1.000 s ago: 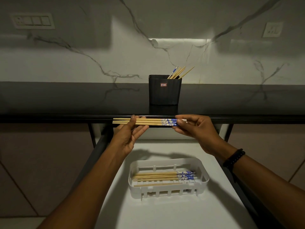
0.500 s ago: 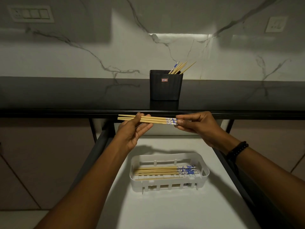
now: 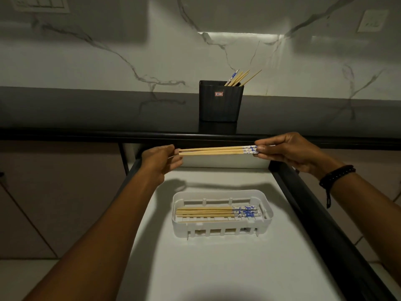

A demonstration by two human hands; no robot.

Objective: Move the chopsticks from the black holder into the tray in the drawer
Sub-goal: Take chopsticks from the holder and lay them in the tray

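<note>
A bundle of wooden chopsticks (image 3: 214, 150) with blue-patterned ends is held level above the back of the open drawer. My left hand (image 3: 160, 161) pinches the plain tips and my right hand (image 3: 288, 152) grips the patterned ends. Below them the white slotted tray (image 3: 221, 230) sits in the drawer with several chopsticks (image 3: 206, 211) lying lengthwise in it, patterned ends to the right. The black holder (image 3: 220, 103) stands on the dark counter behind, with several chopsticks (image 3: 239, 78) leaning out of its right side.
The drawer's white floor (image 3: 217, 268) stretches toward me, bounded by a dark rail (image 3: 321, 216) on the right. The black counter edge (image 3: 86, 135) runs across just behind the hands. A marble wall with a switch plate (image 3: 372, 23) rises at the back.
Both hands have slid apart toward the two ends of the bundle, my right hand moving right. The bundle has drifted right, and the view has tilted down toward the drawer.
</note>
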